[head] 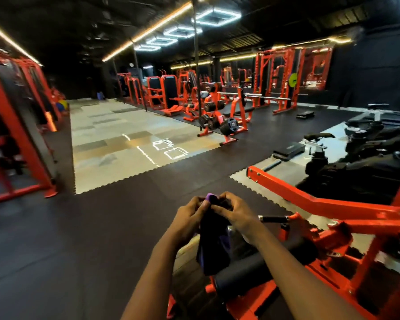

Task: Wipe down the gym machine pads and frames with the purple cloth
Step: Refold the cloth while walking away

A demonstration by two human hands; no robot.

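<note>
Left hand (pixel 189 215) and right hand (pixel 236 215) – fingers clamped on top edge of purple cloth (pixel 214 245), cloth hanging just above black roller pad (pixel 252 271), orange frame (pixel 310 199) beyond pad, open rubber floor (pixel 79 239) left of pad

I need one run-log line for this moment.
left hand: grips purple cloth | right hand: grips purple cloth | purple cloth: hangs between hands | roller pad: below hands

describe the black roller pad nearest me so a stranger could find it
Look at the orange machine in the near right corner, with its long slanted arm. Right below the left hand and right hand gripping the purple cloth lies the roller pad, crosswise on that frame. It is the only fat black cylinder among flat orange bars.
</note>
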